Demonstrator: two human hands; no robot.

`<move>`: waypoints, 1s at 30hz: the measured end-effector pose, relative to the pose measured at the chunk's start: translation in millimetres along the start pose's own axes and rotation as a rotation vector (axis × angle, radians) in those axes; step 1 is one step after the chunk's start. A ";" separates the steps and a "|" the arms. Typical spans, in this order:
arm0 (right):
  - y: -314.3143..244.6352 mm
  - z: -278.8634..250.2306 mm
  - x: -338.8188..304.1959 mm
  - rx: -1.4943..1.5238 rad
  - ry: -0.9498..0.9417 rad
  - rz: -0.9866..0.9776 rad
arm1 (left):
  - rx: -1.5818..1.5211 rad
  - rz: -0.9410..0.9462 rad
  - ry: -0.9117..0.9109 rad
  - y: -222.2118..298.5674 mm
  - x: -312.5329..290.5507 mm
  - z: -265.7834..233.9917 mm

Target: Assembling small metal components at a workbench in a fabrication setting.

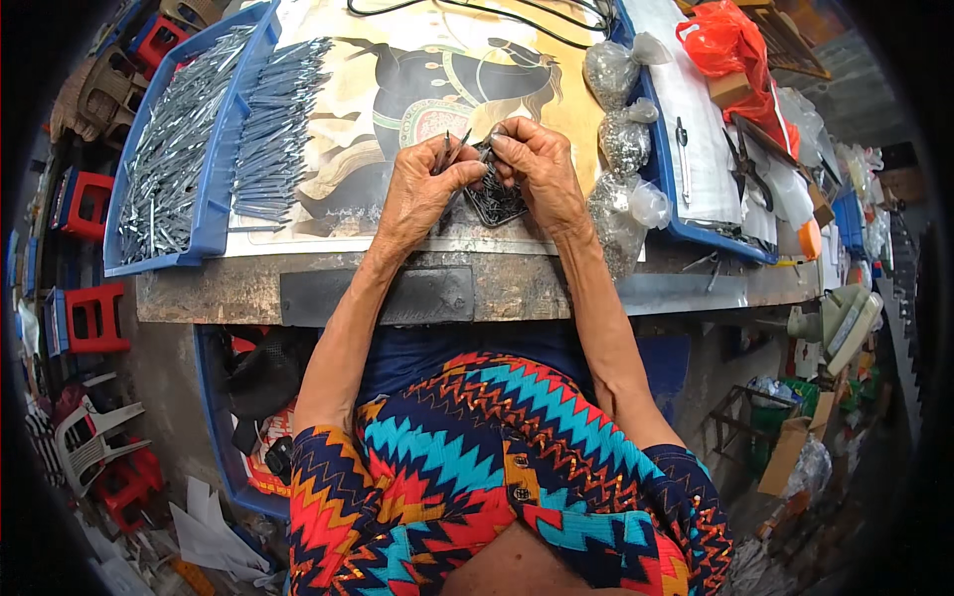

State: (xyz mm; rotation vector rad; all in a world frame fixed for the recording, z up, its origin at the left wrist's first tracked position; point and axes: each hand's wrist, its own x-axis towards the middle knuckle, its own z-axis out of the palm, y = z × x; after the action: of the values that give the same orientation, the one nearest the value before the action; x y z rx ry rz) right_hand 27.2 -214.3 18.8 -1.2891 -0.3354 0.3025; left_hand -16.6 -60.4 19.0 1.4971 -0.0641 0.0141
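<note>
My left hand (422, 191) is closed, pinching slim pointed metal pieces (449, 154) whose dark tips stick up past the fingers. Close beside it, my right hand (542, 171) is closed too, thumb and fingertips pressed together; what they grip is too small to make out. Partly under the fingers lies a small dark dish (497, 221) of tiny dark metal parts. To the left, a blue tray (243, 99) holds a heap of long silvery metal pieces (184, 139). More such pieces (278, 134) lie in a row along its right side.
A horse-patterned sheet (348, 109) covers the worktop. Knotted clear plastic bags of small parts (624, 139) line its right side. Beyond, a blue tray (656, 189) holds a slim silvery tool (683, 159) and black-handled pliers (745, 164). A black cable (477, 8) crosses the far edge.
</note>
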 end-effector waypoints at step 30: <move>5.2 -3.0 2.6 0.141 0.006 0.096 | 0.188 0.090 -0.006 -14.5 4.9 -6.0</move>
State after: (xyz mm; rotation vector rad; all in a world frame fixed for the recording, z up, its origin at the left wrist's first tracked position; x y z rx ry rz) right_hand 30.6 -214.7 13.2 -1.1688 -0.2424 0.3969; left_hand -10.8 -55.7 4.3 1.6815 -0.1382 0.0895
